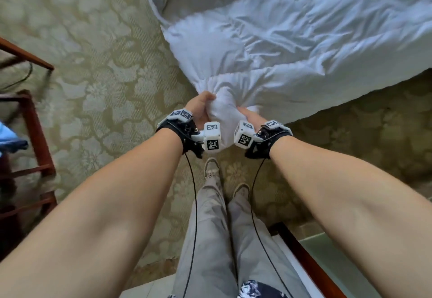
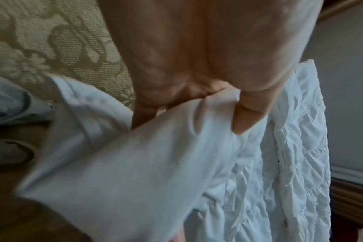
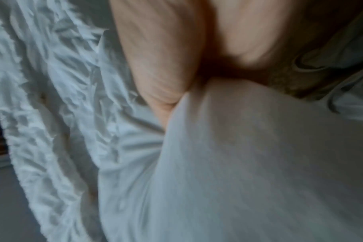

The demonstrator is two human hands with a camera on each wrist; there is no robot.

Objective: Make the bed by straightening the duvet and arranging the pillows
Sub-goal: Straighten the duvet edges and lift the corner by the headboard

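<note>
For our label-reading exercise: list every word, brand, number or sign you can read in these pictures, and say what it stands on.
No readable words, brands or numbers anywhere.
Black-and-white square code markers, not text, on the white cubes at both wrists.
The duvet is plain white.

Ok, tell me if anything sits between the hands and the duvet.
Nothing does. The left hand and the right hand both already grip a bunched corner of the white duvet, with cloth directly against the fingers.

Creased white cloth duvet [image 1: 292,47]; matt patterned woven carpet [image 1: 98,64].
</note>
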